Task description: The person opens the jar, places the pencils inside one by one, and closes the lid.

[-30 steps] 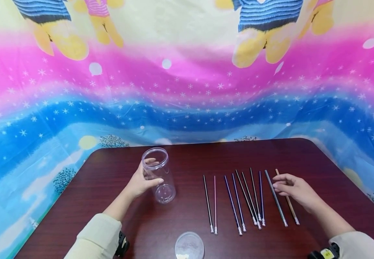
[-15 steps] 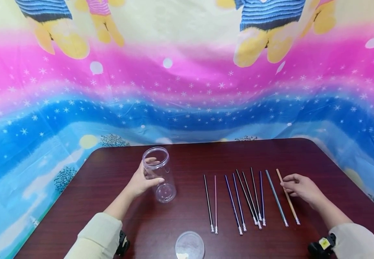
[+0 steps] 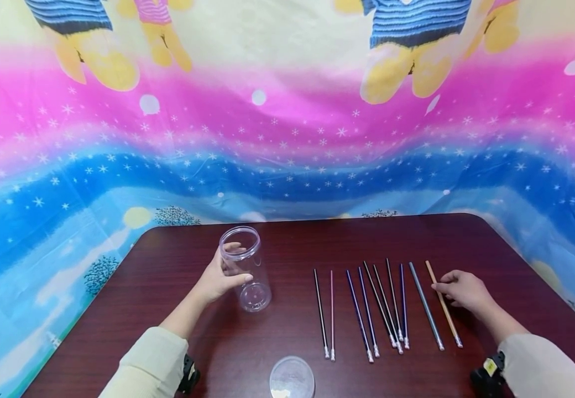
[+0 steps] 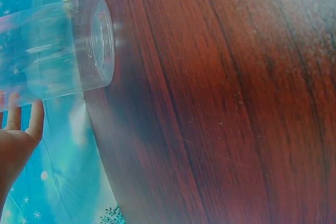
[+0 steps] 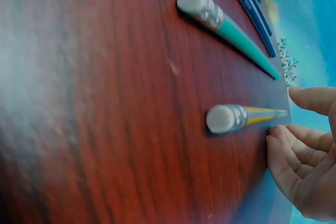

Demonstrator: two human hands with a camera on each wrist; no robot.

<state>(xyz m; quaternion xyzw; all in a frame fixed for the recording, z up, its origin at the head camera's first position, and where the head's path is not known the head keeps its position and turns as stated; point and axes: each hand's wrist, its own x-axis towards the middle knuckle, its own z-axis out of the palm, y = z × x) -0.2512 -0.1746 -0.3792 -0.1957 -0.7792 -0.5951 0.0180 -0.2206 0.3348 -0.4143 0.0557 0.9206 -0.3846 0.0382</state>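
Observation:
My left hand grips a clear plastic jar, thumb in front and fingers behind its wall. The jar is tilted, lidless, with nothing inside. In the left wrist view, fingertips lie against the side of the jar. My right hand is beside a yellow pencil at the right end of the pencils, fingertips right at its upper part. In the right wrist view, the thumb stands apart from the bent fingers, with the far end of the yellow pencil near the gap between them.
Left of the yellow pencil lies a green-blue pencil, then several dark pencils. A pink pencil and a black pencil lie further left. A clear round lid rests at the table's front. A patterned cloth hangs behind.
My right hand has moved a little right, from over the green-blue and yellow pencils to the yellow one's right side, and lower. The left hand and jar stay put.

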